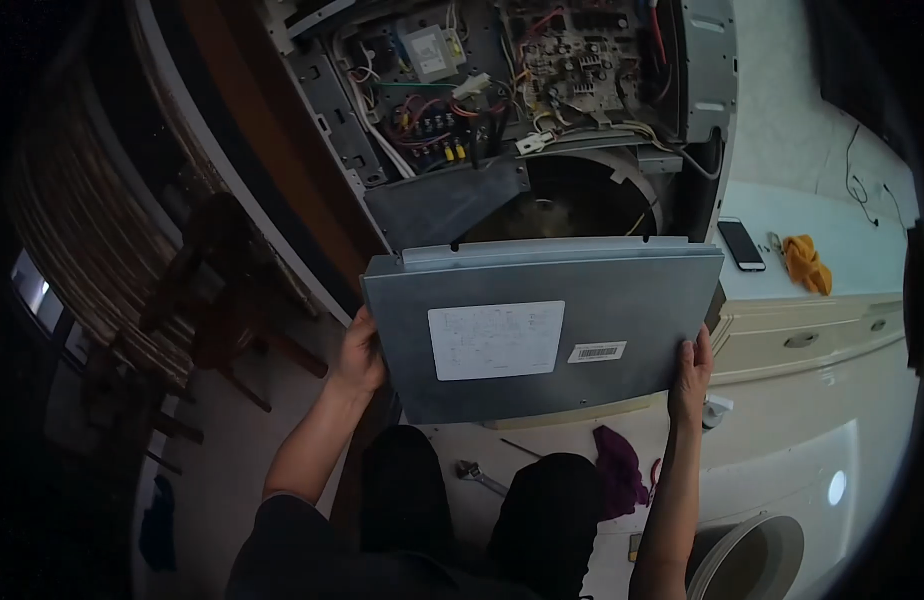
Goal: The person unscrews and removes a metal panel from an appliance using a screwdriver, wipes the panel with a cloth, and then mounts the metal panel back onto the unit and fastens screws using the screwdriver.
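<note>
A grey sheet-metal cover panel [472, 395] is held up in front of me, with a wiring-diagram label [497, 340] and a barcode sticker [596, 352] on its face. My left hand [360, 355] grips its left edge, and my right hand [692, 370] grips the right edge, fingers wrapped over the front. Just beyond the panel stands an opened appliance cabinet. Its circuit board [587, 70], coloured wires and terminal block [432, 135] are exposed, above a round dark opening [552, 200]. The panel hides the cabinet's lower part.
On the right, a white-topped cabinet [772, 215] carries a phone [741, 245] and a yellow cloth [807, 265]. An adjustable wrench [480, 476], a purple cloth [619, 470] and a bucket [752, 555] are on the floor. A wooden chair [227, 310] stands at left.
</note>
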Demonstrator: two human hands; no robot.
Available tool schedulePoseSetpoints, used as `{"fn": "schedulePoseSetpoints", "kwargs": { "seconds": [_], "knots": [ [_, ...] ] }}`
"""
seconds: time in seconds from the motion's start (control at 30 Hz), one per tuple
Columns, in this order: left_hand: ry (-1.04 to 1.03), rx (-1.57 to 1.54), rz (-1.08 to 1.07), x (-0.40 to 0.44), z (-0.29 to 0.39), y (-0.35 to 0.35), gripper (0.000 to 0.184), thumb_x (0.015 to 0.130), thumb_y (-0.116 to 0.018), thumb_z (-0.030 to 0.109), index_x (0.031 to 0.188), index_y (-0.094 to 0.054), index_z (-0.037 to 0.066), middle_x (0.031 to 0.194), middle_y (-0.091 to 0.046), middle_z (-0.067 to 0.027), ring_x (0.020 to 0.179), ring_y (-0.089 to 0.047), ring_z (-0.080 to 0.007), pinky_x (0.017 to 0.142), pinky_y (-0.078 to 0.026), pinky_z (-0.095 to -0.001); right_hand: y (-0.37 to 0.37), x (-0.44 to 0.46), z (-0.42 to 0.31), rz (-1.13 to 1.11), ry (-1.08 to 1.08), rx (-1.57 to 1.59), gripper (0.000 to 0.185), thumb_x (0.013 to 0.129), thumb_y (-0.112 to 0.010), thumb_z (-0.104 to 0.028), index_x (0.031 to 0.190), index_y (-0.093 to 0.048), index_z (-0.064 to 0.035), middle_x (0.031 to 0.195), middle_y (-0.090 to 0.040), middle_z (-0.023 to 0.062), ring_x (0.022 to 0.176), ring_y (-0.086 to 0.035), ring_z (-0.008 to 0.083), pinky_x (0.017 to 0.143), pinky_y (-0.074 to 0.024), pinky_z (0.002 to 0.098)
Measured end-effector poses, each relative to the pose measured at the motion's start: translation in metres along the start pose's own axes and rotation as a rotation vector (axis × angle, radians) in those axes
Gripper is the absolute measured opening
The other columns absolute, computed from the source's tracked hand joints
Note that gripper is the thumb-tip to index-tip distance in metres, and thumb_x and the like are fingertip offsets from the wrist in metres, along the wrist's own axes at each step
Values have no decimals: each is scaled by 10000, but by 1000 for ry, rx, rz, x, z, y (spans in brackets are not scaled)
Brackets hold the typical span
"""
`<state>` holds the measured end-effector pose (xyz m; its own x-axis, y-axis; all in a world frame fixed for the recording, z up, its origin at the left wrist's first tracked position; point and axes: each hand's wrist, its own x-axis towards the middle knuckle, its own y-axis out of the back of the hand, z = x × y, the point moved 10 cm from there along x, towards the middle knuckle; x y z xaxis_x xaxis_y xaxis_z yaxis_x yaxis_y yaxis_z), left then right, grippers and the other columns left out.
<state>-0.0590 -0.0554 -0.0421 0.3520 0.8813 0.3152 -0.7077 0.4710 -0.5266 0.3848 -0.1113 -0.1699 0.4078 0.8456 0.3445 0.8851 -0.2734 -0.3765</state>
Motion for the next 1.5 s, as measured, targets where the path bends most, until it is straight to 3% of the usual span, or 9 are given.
{"fn": "schedulePoseSetpoints", "kwargs": {
  "seconds": [0.13,0.23,0.3,0.43,0.53,0.77,1.13,1.27,1.5],
  "knots": [
    [-27,49,48,20,42,-6,287,977,-535,219,1171,-625,28,1131,-667,-72,1038,-634,-166,929,-504,-322,-24,33,-37,78,29,153,500,975,-599,-300,1356,-487,4,1205,-629,72,1088,-578,143,974,-432,280],
    [-101,184,-10,44,97,-52,432,989,-535,345,1281,-547,28,1167,-638,-77,1097,-600,-185,958,-474,-327,-47,59,-82,81,69,302,447,986,-581,-285,1318,-524,10,1214,-629,72,1088,-579,136,954,-453,275],
    [-326,564,-133,41,136,-102,622,986,-498,481,1402,-413,27,1232,-586,-87,1172,-545,-204,1002,-427,-325,-54,79,-110,62,141,325,433,990,-574,-280,1311,-535,7,1210,-633,72,1082,-584,130,945,-462,266],
    [-406,700,101,25,112,-58,713,979,-478,521,1466,-308,29,1283,-544,-94,1220,-502,-207,1049,-375,-323,-79,103,-150,33,214,284,417,984,-586,-264,1303,-547,1,1198,-637,71,1076,-587,126,939,-465,258],
    [-480,668,323,31,97,-32,665,991,-521,426,1472,-305,20,1356,-501,-107,1276,-453,-185,1093,-316,-321,-92,112,-154,55,230,207,426,975,-605,-257,1307,-545,2,1182,-643,67,1068,-587,118,936,-458,251],
    [-598,555,384,16,73,-8,599,1011,-511,370,1456,-335,10,1395,-473,-124,1298,-430,-186,1099,-304,-319,-110,98,-135,-2,309,60,427,987,-583,-272,1311,-524,-1,1172,-626,55,1063,-557,105,949,-412,241],
    [-564,760,592,-56,-20,74,783,871,-700,471,1381,-351,-9,1287,-494,-129,1214,-469,-246,1055,-332,-360,-85,8,-41,-131,160,-176,332,1015,-529,-255,1267,-459,-50,1127,-575,33,1036,-488,104,916,-369,235],
    [-513,692,597,-53,-28,83,850,849,-714,494,1409,-324,-12,1314,-482,-129,1225,-463,-245,1064,-326,-360,-88,13,-51,-121,186,-174,296,1011,-535,-207,1250,-499,-36,1092,-598,23,996,-517,90,878,-395,227],
    [-730,613,616,-87,31,108,1002,785,-762,527,1473,-252,7,1372,-449,-137,1254,-450,-227,1055,-356,-370,-95,57,-112,-167,263,-325,159,979,-559,-113,1073,-608,6,953,-590,0,863,-523,82,783,-441,236]
  ]
}}
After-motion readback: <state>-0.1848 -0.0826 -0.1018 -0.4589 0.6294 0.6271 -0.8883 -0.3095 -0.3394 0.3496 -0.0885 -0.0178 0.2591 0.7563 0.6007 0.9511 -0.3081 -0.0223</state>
